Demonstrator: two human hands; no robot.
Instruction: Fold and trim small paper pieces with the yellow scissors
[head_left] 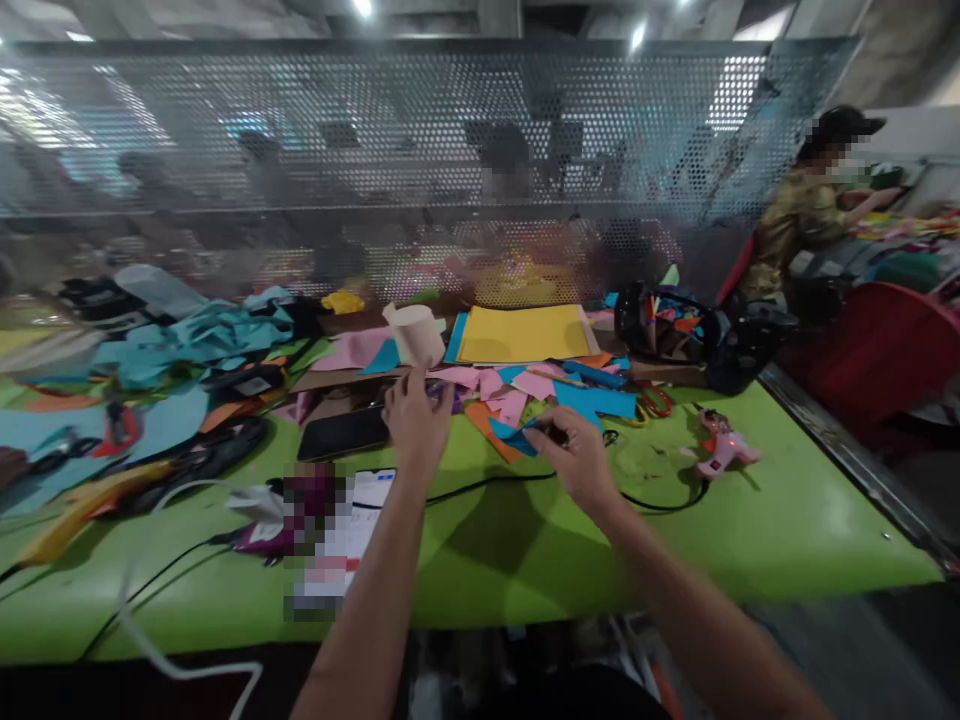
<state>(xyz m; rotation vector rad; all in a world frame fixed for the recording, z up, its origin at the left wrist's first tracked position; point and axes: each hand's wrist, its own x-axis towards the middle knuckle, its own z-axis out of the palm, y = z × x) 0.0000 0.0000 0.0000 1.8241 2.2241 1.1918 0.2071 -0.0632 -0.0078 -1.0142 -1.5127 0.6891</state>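
Note:
My right hand pinches a small folded piece of blue paper between thumb and fingertips, above the green table. My left hand is stretched forward with its fingers apart, just in front of a white paper roll. Whether a fingertip touches the roll I cannot tell. Beside that hand, a small purple item is partly hidden. A black phone lies to its left. Around both hands are pink paper scraps, an orange piece and larger blue paper.
Yellow sheets lie stacked at the back. A pink glue gun stands at right, its black cable crossing the table. At left are a yellow-handled tool and crumpled teal material. A perforated metal screen rises behind. Another person works at far right.

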